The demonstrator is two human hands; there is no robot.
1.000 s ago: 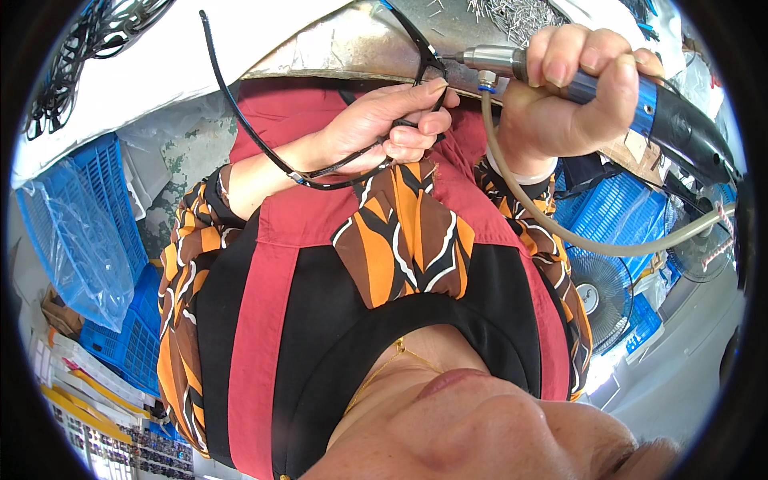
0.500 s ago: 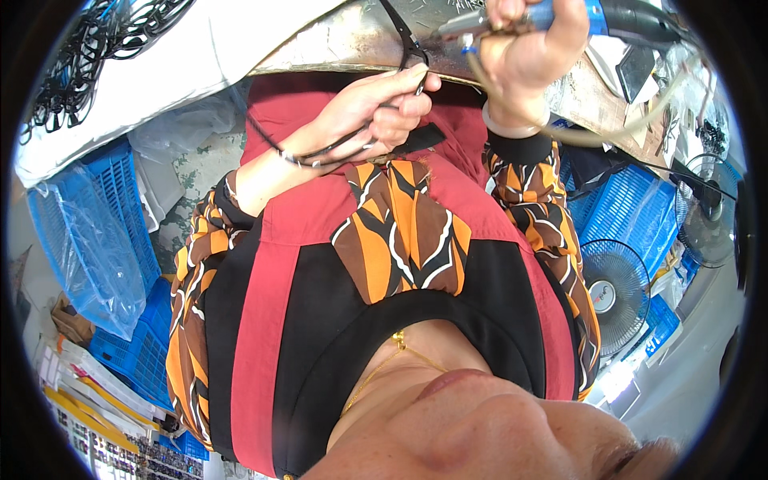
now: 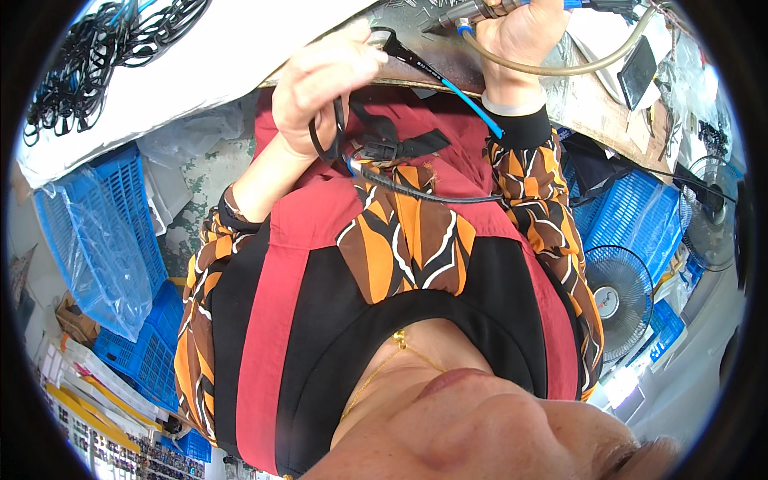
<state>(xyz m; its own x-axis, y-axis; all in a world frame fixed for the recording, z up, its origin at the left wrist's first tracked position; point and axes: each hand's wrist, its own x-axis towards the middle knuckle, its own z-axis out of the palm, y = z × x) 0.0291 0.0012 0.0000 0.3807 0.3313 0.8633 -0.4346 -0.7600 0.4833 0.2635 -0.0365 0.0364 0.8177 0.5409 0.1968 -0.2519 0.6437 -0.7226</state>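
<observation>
My left hand [image 3: 324, 84], its fingers curled, grips a black eyeglass frame [image 3: 411, 58]. One of its temples, bright blue toward the tip, points at my right cuff; the other, dark, reaches across my lap. Fingers hide part of the front of the frame. Closed in my right hand [image 3: 526, 36] is a grey metal air tool [image 3: 468, 14] with a pointed nose, held over the worktop [image 3: 400, 76]. A pale hose [image 3: 552, 70] with a blue fitting curves away from the tool to the right.
Many black eyeglass frames [image 3: 96, 60] lie heaped on a white cloth [image 3: 216, 56] at the far left. Small metal bits and a dark phone-like slab [image 3: 637, 74] rest on the worktop. Blue crates [image 3: 136, 200] stand on the left, with a fan [image 3: 612, 304] on the right.
My left hand has moved left and turned the eyeglass frame, so its temples now extend rightward. My right hand has drawn the air tool slightly farther up and away.
</observation>
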